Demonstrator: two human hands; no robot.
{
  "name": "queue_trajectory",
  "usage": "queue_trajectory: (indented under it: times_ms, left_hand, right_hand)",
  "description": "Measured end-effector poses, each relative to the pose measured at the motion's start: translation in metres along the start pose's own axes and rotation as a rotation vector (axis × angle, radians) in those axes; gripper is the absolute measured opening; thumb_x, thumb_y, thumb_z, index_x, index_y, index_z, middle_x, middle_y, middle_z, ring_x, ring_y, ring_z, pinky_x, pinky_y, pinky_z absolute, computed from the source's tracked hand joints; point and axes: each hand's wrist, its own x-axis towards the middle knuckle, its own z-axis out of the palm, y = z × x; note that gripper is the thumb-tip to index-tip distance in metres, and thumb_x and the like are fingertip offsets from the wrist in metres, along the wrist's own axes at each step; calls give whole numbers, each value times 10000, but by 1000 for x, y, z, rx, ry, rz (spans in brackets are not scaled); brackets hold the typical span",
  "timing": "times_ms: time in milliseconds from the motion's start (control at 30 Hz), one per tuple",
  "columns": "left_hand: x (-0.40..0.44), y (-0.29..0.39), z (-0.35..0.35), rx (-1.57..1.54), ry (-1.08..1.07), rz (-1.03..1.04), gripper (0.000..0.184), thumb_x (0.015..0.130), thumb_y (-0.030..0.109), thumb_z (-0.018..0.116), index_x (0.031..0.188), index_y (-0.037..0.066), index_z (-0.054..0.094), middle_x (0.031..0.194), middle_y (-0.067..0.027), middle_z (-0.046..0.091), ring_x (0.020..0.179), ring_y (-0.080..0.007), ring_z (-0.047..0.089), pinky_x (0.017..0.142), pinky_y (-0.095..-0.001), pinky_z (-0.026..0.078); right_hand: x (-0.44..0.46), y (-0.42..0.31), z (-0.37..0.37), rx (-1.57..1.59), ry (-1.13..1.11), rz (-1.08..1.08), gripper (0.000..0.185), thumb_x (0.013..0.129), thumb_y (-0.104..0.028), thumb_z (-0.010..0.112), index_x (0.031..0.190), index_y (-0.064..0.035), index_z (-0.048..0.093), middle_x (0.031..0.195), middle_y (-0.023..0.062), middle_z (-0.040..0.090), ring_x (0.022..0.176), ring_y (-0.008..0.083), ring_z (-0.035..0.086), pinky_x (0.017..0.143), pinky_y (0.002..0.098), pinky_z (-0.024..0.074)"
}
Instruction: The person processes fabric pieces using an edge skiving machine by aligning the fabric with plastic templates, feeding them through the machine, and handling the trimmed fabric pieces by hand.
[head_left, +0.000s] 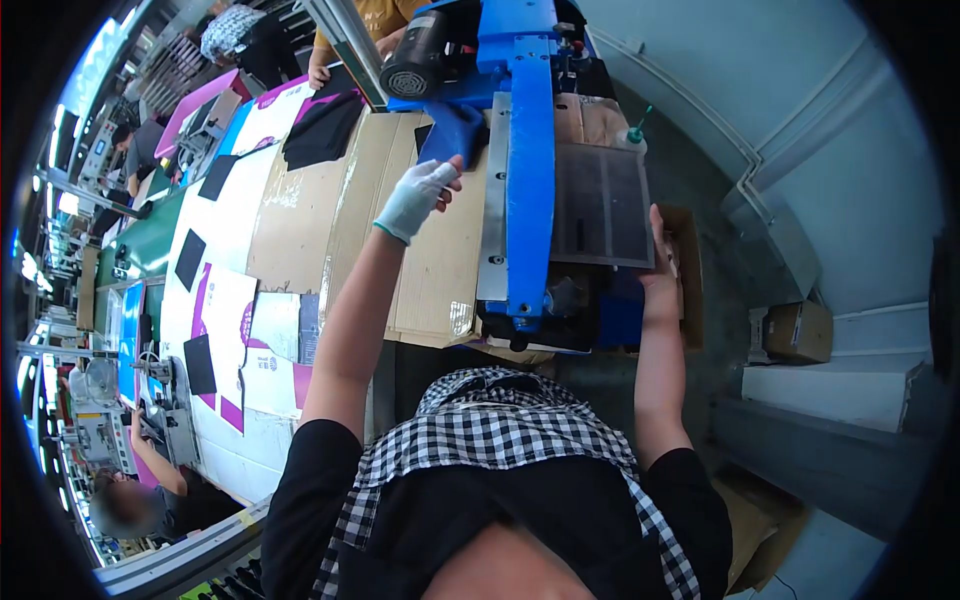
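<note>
My left hand (pixel 425 195), in a white glove with bare fingertips, pinches the lower edge of a flexible blue sheet (pixel 448 138). It is over the cardboard-covered table, left of a blue machine (pixel 531 180) with a long arm. My right hand (pixel 660 250) is bare, its visible fingers stretched out along the right edge of a grey see-through panel (pixel 605 205) on the machine's right side. Part of that hand is hidden at the panel's edge, and whether it presses on the panel I cannot tell.
A black motor (pixel 414 68) sits on the machine. A small bottle with a green tip (pixel 636 134) stands behind the panel. Black pieces (pixel 322 132) lie stacked on the table. A cardboard box (pixel 688 290) is at the right. Other people work at the back and left.
</note>
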Motion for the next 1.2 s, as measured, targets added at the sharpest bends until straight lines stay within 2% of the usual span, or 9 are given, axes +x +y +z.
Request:
queue_trajectory:
  times_ms: [133,300,433,800,1000,1067,1100,1133,1200]
  left_hand:
    - [6,-9,22,113,170,-162,551,784,537,593,883,-5,599,718,-30,553,535,-69,455,452,-211,380]
    - [18,-31,7,-453,-93,-163,434,839,406,589,1027,15,594,927,-37,628,777,-120,612,695,-247,488]
    - [16,-44,-33,-662,-225,-269,468,855,373,569,1172,31,524,1096,-126,591,978,-216,598,877,-352,474]
    - [-61,33,-88,-617,173,90,422,860,295,570,1167,9,524,1042,-136,608,917,-219,623,791,-352,529]
    - [-33,122,34,-642,-117,164,395,891,252,531,1210,24,485,1127,-72,570,1015,-182,569,904,-329,461]
    - [-10,133,57,-875,-704,190,420,895,286,520,1205,5,477,1132,-65,568,1027,-164,548,952,-320,416]
    - [6,136,67,-977,-964,141,441,896,310,513,1203,-3,474,1135,-63,567,1029,-156,539,965,-314,401]
    - [22,136,78,-1128,-1143,41,474,896,351,503,1203,-8,471,1138,-65,566,1024,-150,533,956,-306,399]
    - [31,135,87,-922,-1018,26,539,892,433,474,1196,-12,473,1139,-73,567,1000,-143,530,913,-285,403]
  right_hand:
    - [-2,3,25,-349,-2,-43,655,852,-575,444,1223,-35,460,1082,45,551,952,129,533,783,244,433]
    - [17,10,-4,-303,239,-114,608,864,-559,440,1176,-39,485,978,16,565,695,34,474,547,182,333]
    - [8,9,-3,-303,300,-132,512,872,-500,480,1128,-58,510,927,14,583,676,47,488,532,187,347]
    - [-22,-48,45,-270,-86,-220,453,908,-437,450,1117,-43,534,932,16,589,707,49,479,557,191,347]
    - [-35,-76,89,-220,-333,-316,543,917,-487,371,1146,-20,526,977,65,581,856,139,541,814,266,413]
    - [-49,-105,99,-105,-275,-429,552,917,-480,339,1176,-22,505,1084,94,573,957,202,571,861,327,446]
    - [-57,-121,95,353,-630,-289,566,924,-477,306,1217,-24,476,1143,104,563,967,221,585,836,352,477]
    - [-59,-130,84,301,-557,-353,551,922,-463,312,1218,-29,478,1143,105,562,975,223,580,844,356,471]
    - [-61,-150,60,199,-414,-482,522,919,-435,324,1220,-40,482,1144,107,559,990,226,569,859,365,458]
